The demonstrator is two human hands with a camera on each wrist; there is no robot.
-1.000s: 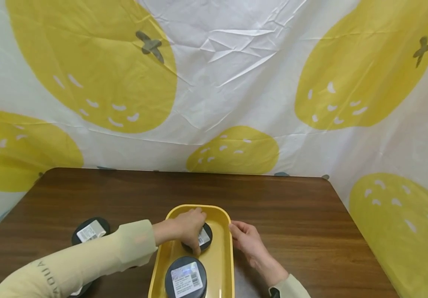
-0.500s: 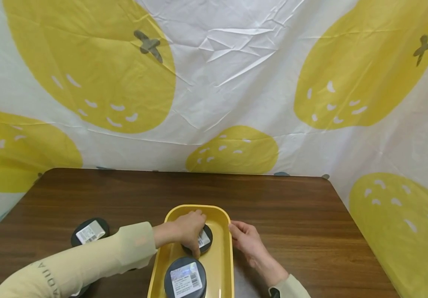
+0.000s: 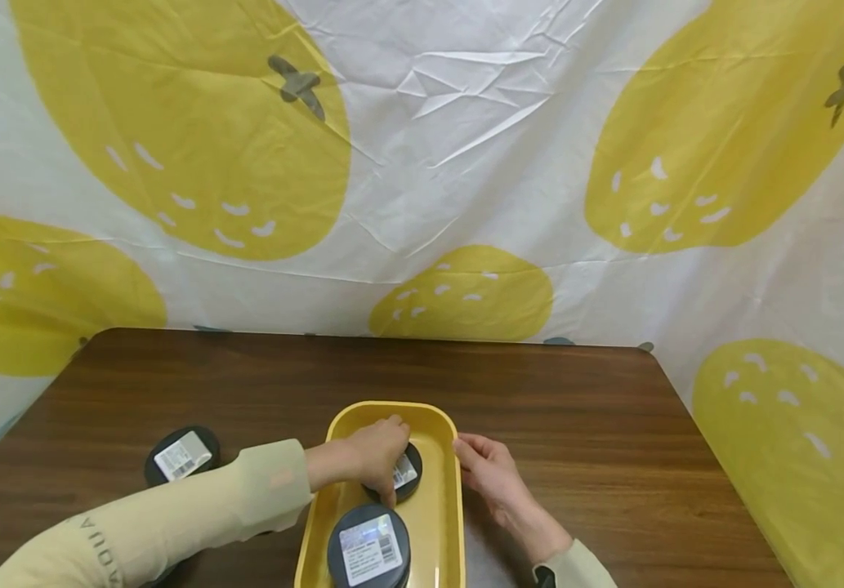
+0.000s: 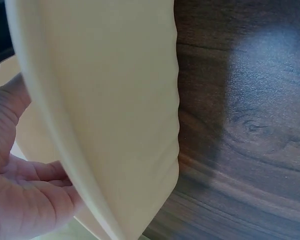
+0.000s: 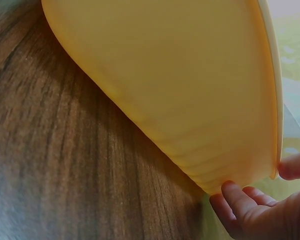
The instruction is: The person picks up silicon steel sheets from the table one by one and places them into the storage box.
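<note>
My left hand point(image 3: 380, 453) reaches into a deep yellow tray point(image 3: 451, 523) and grips a round black container point(image 3: 408, 474) with a white label on top; the palm hides part of it. Nearer me in the tray stands a larger black round container point(image 3: 368, 545), also labelled. At the tray's far right corner, my right hand point(image 3: 498, 486) holds the wall. In the right wrist view its thumb point(image 5: 292, 165) meets the rim while the fingers touch the outer wall. The left wrist view shows the left hand point(image 4: 27, 195) behind the tray wall point(image 4: 115, 100).
Another labelled black container point(image 3: 182, 456) stands on the brown wooden table point(image 3: 576, 408), left of the tray. Beneath the left sleeve point(image 3: 194, 514) a dark edge of something shows, mostly hidden. A white cloth with yellow fruit prints point(image 3: 466, 163) hangs behind the table.
</note>
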